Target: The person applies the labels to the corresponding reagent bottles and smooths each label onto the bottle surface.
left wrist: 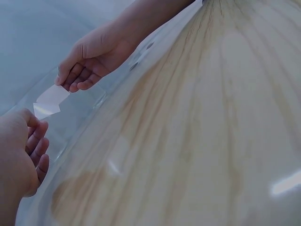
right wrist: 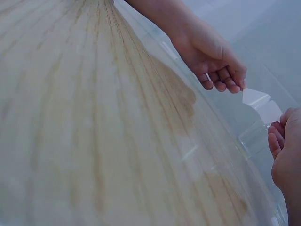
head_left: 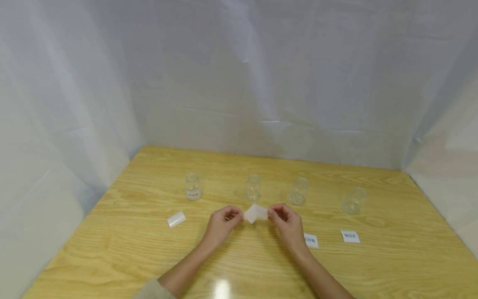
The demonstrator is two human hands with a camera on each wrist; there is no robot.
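Note:
Between my two hands, above the table, stretches a small white sticker label with its backing paper, partly peeled apart and still joined in the middle. My left hand pinches one piece at its edge between thumb and index finger. Opposite it, my right hand pinches the other piece the same way. In the left wrist view the two pieces meet at an angle; I cannot tell which one is the backing. A clear glass jar stands just behind the hands.
At the left stands a glass jar with a printed label, and a blank white slip lies before it. Two unlabelled glass jars stand to the right. Two printed labels lie beside my right hand.

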